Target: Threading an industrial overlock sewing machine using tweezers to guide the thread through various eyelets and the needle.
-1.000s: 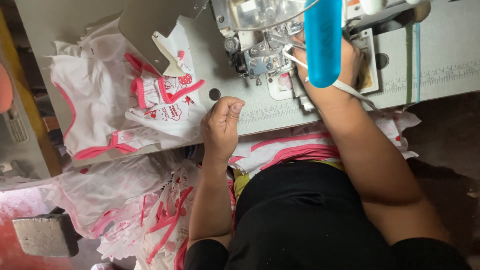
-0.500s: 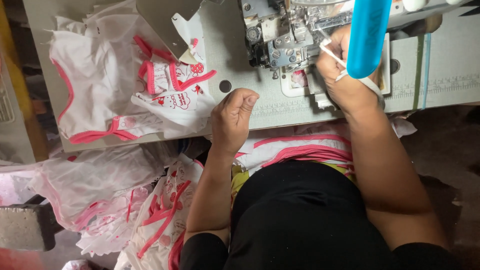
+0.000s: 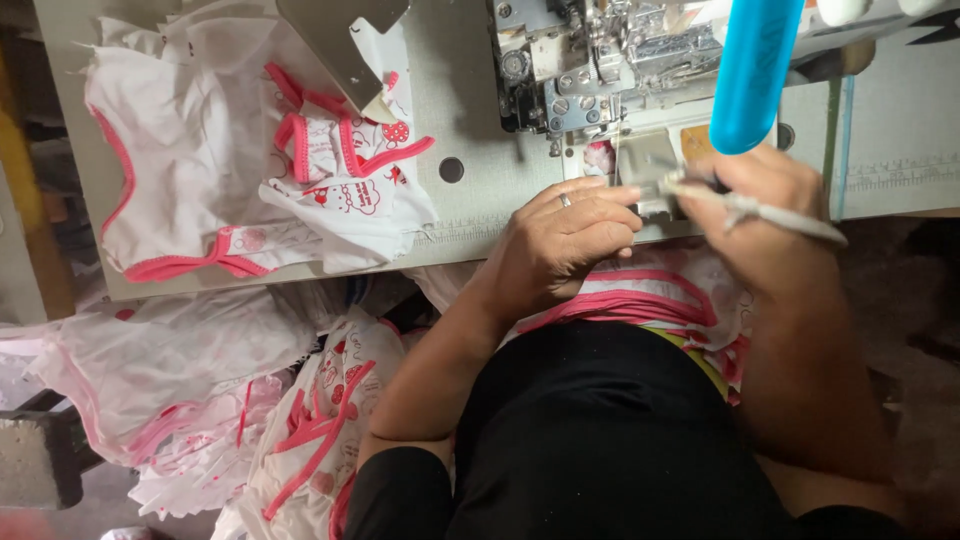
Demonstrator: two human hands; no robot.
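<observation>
Since the earlier frame the left hand (image 3: 560,235) has slid right along the desk (image 3: 470,120) to meet the right hand (image 3: 760,215), both grips now narrow, pinching a small white-and-pink cloth piece (image 3: 600,158) at the sewing machine (image 3: 600,70), finished shirts (image 3: 250,170) piled far left.

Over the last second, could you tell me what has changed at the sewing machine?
The left hand moved from the table edge across to the machine's plate, meeting the right hand, which holds a white strip there. The sewing machine and the pile of white and pink garments on the table lie as before.
</observation>
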